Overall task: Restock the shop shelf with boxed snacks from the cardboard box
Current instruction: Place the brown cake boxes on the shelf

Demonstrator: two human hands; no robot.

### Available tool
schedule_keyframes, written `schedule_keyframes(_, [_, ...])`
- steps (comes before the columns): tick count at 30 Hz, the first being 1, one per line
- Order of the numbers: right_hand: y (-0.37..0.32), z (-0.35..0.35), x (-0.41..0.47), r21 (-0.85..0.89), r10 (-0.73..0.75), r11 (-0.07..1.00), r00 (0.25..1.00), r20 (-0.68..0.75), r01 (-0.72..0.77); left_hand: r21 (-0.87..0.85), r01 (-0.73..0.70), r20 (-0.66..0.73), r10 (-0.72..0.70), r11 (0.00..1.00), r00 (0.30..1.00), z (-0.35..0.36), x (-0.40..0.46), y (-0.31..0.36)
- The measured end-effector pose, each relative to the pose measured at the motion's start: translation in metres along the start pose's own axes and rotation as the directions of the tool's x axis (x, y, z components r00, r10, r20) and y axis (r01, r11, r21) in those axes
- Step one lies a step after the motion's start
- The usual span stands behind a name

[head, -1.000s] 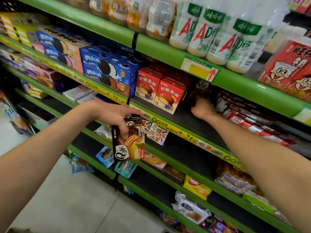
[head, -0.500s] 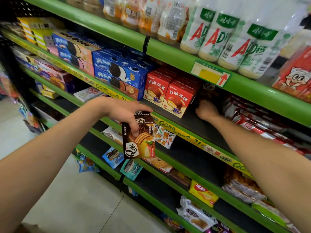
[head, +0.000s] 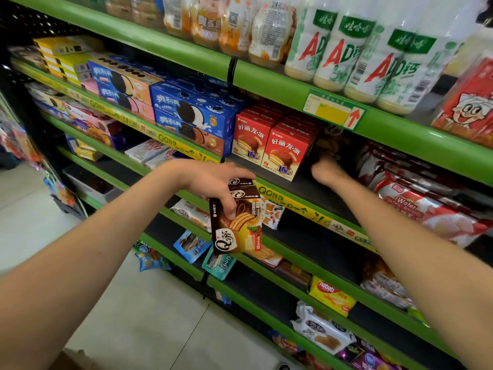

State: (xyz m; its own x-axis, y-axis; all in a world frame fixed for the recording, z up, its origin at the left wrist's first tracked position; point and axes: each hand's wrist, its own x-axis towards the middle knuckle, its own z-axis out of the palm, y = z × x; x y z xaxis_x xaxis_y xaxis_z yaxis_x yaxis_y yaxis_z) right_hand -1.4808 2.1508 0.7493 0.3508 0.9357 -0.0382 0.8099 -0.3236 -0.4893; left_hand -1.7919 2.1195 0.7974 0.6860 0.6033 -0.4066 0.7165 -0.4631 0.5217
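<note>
Nearest to me, my left hand [head: 210, 180] hangs in front of the shelving with its fingers curled down over the tops of two dark brown snack boxes [head: 236, 217], gripping them together; they hang below my palm, front face towards me, slightly tilted, out in front of the yellow price strip [head: 298, 202] on a green shelf edge. A corner of the cardboard box [head: 70, 360] shows at the bottom edge, down on the pale floor.

Further in, my right hand [head: 326, 170] reaches deep onto the dark shelf board [head: 314, 190], just right of the red pie boxes [head: 269, 145]. It touches another dark snack box [head: 332, 141] standing in the shadow at the back, but my fingers are hidden behind the hand and I cannot tell whether they grip it or only press on it. To its right lie red and white wafer packs [head: 416, 206].

Beyond, blue cookie boxes [head: 192, 116] are stacked left of the red ones, and on the shelf above stand white drink bottles [head: 344, 54] with green tops.
</note>
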Motion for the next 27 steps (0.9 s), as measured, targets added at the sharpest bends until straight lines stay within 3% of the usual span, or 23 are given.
schedule_keyframes(3, [-0.005, -0.006, -0.053, 0.265, -0.027, 0.962, 0.987, -0.159, 0.069, -0.067, -0.028, -0.036, 0.025, 0.997, 0.999, -0.001, -0.001, 0.003])
schedule_keyframes(6, [-0.012, -0.003, -0.127, 0.509, -0.241, 0.830, 0.970, -0.038, 0.227, -0.250, -0.068, -0.031, 0.062, 0.966, 0.998, -0.005, -0.003, 0.006])
schedule_keyframes(10, [-0.024, 0.019, -0.180, 0.619, -0.317, 0.785, 0.876, 0.362, 0.028, -0.399, -0.116, -0.049, 0.105, 0.909, 0.993, -0.005, 0.002, 0.014])
schedule_keyframes(12, [-0.025, 0.029, -0.182, 0.703, -0.296, 0.707, 0.870, 0.395, -0.079, -0.418, -0.113, -0.048, 0.103, 0.902, 0.994, -0.002, 0.006, 0.017])
schedule_keyframes(15, [-0.024, 0.034, -0.179, 0.845, -0.266, 0.486, 0.884, 0.385, -0.222, -0.477, -0.073, -0.038, 0.063, 0.876, 0.997, 0.007, 0.012, 0.018])
schedule_keyframes(19, [-0.021, 0.037, -0.179, 0.881, -0.245, 0.361, 0.880, 0.407, -0.307, -0.555, -0.010, -0.011, 0.005, 0.832, 1.000, 0.013, 0.018, 0.019])
schedule_keyframes(21, [-0.014, 0.037, -0.180, 0.897, -0.235, 0.239, 0.875, 0.424, -0.371, -0.672, -0.028, -0.032, 0.008, 0.740, 0.999, 0.011, 0.018, 0.014])
schedule_keyframes(25, [0.003, 0.033, -0.182, 0.883, -0.399, -0.128, 0.839, 0.371, -0.451, -0.901, -0.191, -0.206, 0.005, 0.390, 0.979, 0.021, 0.014, -0.006])
schedule_keyframes(27, [0.007, 0.033, -0.183, 0.849, -0.444, -0.229, 0.827, 0.344, -0.476, -0.937, -0.227, -0.234, 0.005, 0.266, 0.972, 0.038, 0.015, -0.009])
